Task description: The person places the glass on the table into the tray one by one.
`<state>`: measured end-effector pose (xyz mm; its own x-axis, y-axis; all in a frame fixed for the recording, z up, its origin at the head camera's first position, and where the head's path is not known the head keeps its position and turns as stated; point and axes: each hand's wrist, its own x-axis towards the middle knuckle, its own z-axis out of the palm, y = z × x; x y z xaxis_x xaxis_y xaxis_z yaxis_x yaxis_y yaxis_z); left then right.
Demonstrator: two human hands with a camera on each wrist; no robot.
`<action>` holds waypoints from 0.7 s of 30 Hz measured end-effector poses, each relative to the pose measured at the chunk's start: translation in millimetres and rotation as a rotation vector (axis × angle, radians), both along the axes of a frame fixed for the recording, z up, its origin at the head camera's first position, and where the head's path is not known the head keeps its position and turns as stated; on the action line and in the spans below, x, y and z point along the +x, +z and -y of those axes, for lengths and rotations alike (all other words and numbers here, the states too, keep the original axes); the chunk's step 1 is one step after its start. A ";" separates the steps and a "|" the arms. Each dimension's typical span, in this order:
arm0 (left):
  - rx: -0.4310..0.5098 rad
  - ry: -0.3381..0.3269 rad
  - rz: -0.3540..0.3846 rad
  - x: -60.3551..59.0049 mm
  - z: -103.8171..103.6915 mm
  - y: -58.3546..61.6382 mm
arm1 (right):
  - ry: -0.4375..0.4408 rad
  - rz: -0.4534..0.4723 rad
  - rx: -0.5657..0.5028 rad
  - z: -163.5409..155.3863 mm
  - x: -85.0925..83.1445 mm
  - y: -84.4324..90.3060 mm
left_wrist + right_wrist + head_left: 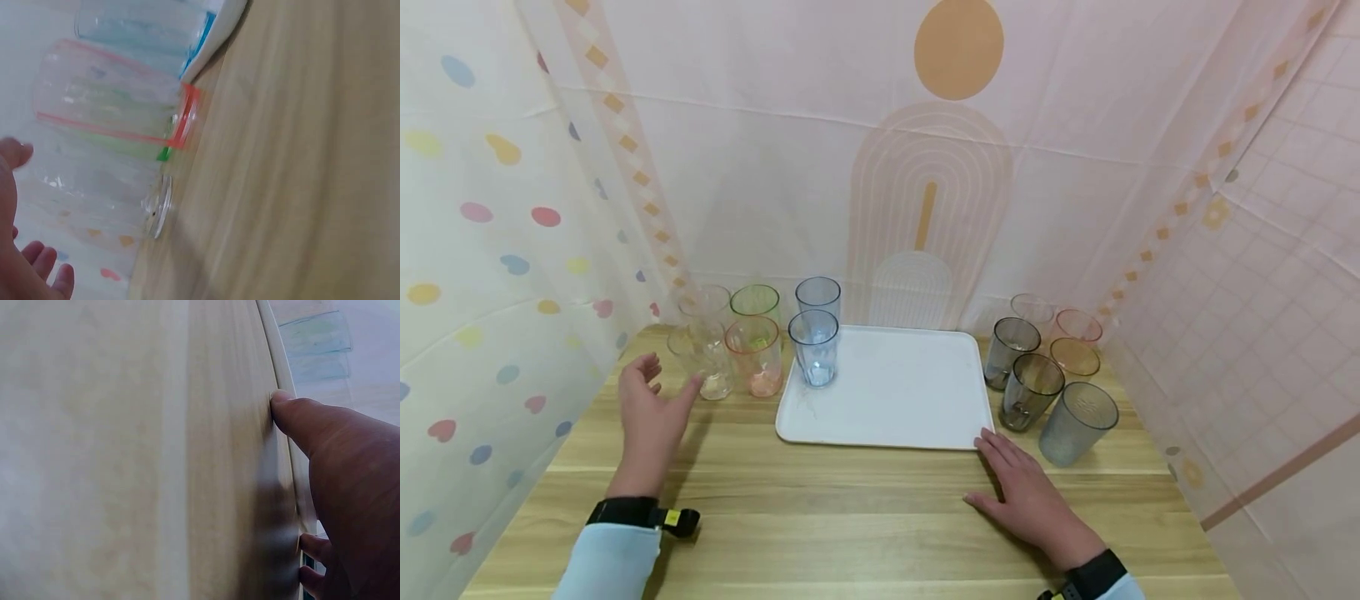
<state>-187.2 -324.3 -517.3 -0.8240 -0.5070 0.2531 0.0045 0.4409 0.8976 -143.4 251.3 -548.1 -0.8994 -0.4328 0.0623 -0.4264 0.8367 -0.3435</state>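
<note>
Left grip (653, 408) by glass (717, 382); right (1026, 498), tray edge (887, 444)

No text, label, brand, number or sign can be read.

Six glasses left of centre: two clear glasses (715, 379), one green glass (756, 302), one pink glass (760, 358), two blue glasses (817, 358). Six at right: two smoky glasses (1028, 398), one amber glass (1076, 358), one red-rimmed glass (1079, 326), one colourless glass (1032, 309), one grey glass (1076, 429). One white tray (904, 392), two hands (655, 412).
</note>
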 end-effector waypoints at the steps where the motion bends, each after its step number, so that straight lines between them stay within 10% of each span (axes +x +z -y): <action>1: 0.005 -0.017 0.002 -4.3 1.6 -0.3 | 0.000 0.002 0.000 0.0 0.0 0.0; 21: 0.059 -0.140 0.032 -35.7 5.6 -5.2 | -0.002 0.012 -0.001 0.3 -0.7 -0.5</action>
<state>-222.9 -329.9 -522.6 -0.8949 -0.3997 0.1986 0.0329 0.3848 0.9224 -144.1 251.1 -548.6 -0.9009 -0.4310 0.0518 -0.4207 0.8372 -0.3494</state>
